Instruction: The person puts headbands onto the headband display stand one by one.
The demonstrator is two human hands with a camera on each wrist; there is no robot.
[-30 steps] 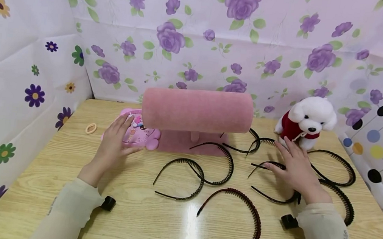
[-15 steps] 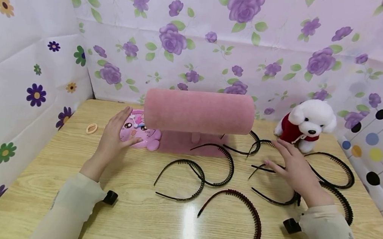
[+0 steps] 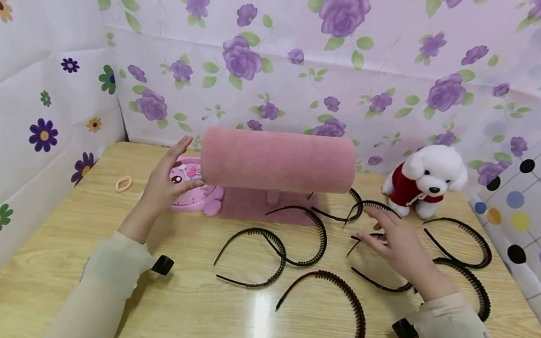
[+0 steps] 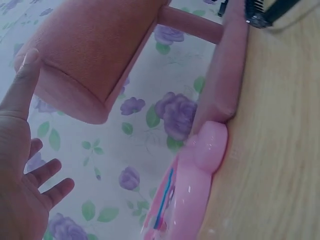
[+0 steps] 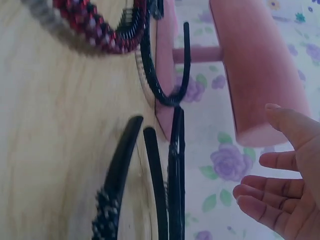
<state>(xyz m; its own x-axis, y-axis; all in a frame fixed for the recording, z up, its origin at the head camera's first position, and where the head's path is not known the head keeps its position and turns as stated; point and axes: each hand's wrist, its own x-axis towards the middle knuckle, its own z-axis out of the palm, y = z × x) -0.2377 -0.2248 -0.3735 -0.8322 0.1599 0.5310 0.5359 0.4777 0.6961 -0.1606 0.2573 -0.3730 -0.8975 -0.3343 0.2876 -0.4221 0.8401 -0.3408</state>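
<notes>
A pink velvet roll (image 3: 278, 161) lies level on its stand, whose flat pink base (image 3: 290, 214) rests on the table. My left hand (image 3: 160, 183) is raised over a pink cartoon-face clock (image 3: 195, 197), fingers extended; in the left wrist view its thumb overlaps the roll's end, and contact is unclear. Over several black toothed headbands (image 3: 481, 300) on the right, my right hand (image 3: 401, 250) hovers with nothing in it, its fingers loosely bent in the right wrist view. A dark red headband (image 3: 360, 322) lies at the front, and two more black headbands lie between it and the stand.
A white plush dog (image 3: 429, 180) in a red top sits at the back right. Left of the clock lies a small beige ring (image 3: 124, 183). Patterned sheets (image 3: 280, 57) enclose the wooden table (image 3: 200, 313) at the back and sides.
My left hand has risen off the clock's left side toward the roll's left end. My right hand has shifted a little to the left. The headbands stay where they were.
</notes>
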